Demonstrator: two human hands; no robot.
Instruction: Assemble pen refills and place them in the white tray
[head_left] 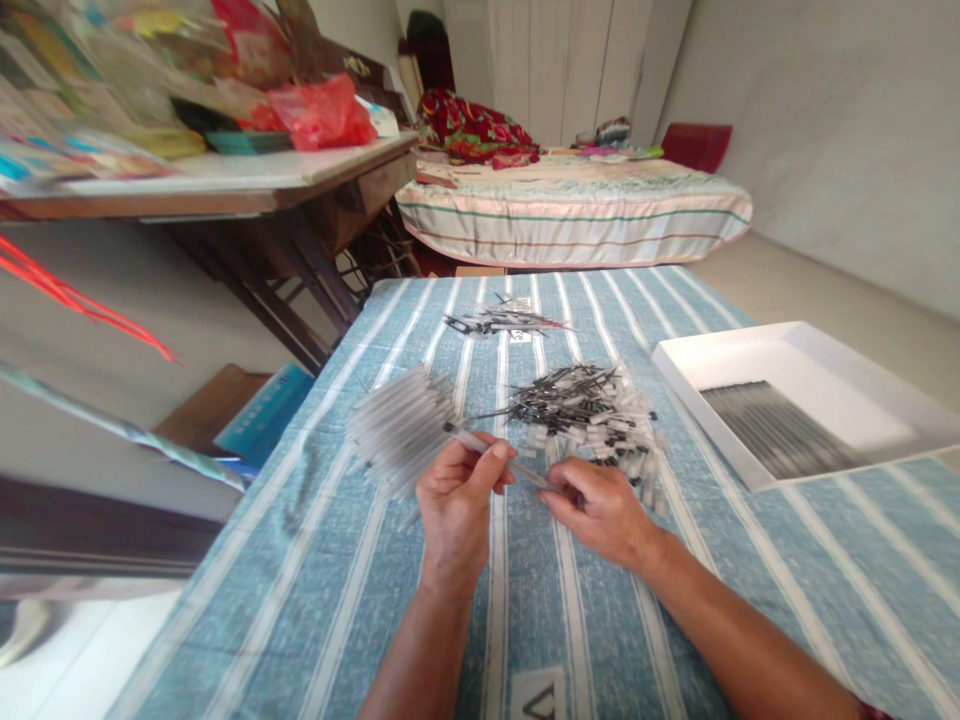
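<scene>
A slim translucent grey pen (527,473) slants between my two hands, its dark end pointing up and left. My left hand (461,490) pinches it near that dark end with thumb and fingers. At the lower right end, my right hand (600,505) has its fingers closed around the tip. Left of my hands lies a stack of translucent pen barrels (405,425), laid side by side. Just beyond my right hand is a loose heap of small black and clear parts (577,405), whose exact kind I cannot make out.
A striped blue cloth (300,570) covers the table. Farther back lies a small pile of thin dark sticks (506,320). A white open box (847,370) at right holds a row of dark pens (776,430). Beyond are a cluttered side table (300,175) and a bed (585,210).
</scene>
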